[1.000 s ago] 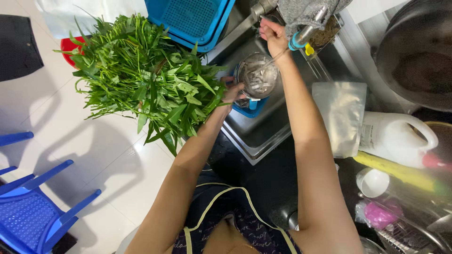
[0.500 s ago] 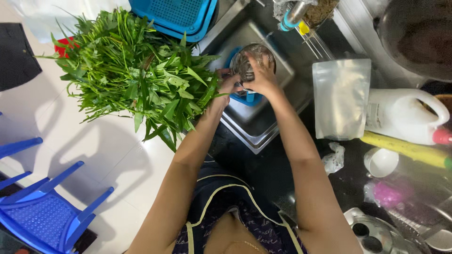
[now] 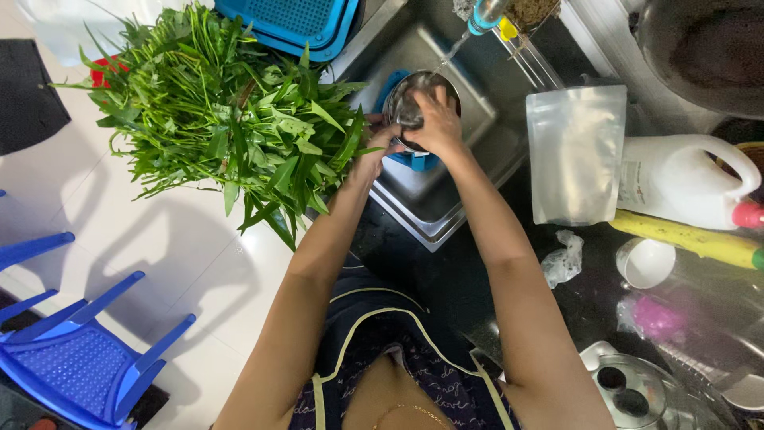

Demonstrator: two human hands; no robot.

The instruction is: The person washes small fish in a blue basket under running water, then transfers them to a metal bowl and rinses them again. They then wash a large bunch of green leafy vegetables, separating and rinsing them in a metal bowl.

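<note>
A round steel bowl (image 3: 414, 91) sits over the steel sink (image 3: 434, 211), under a thin stream of water from the tap (image 3: 485, 16). My right hand (image 3: 434, 123) rests on the bowl's near side, fingers curled over its rim. My left hand (image 3: 374, 151) grips the bowl's left edge, partly hidden behind leaves. A blue object (image 3: 418, 162) shows under the bowl. A large bunch of leafy green stalks (image 3: 223, 127) lies just left of the sink.
A blue basket (image 3: 290, 20) stands behind the greens. Right of the sink lie a clear plastic pouch (image 3: 577, 151), a white jug (image 3: 684, 183), a yellow bottle (image 3: 684, 237) and a white cup (image 3: 645, 263). Blue plastic chairs (image 3: 72, 358) stand lower left.
My right hand came down from the tap to the bowl's rim. Water now runs from the tap into the bowl. The left hand stayed at the bowl.
</note>
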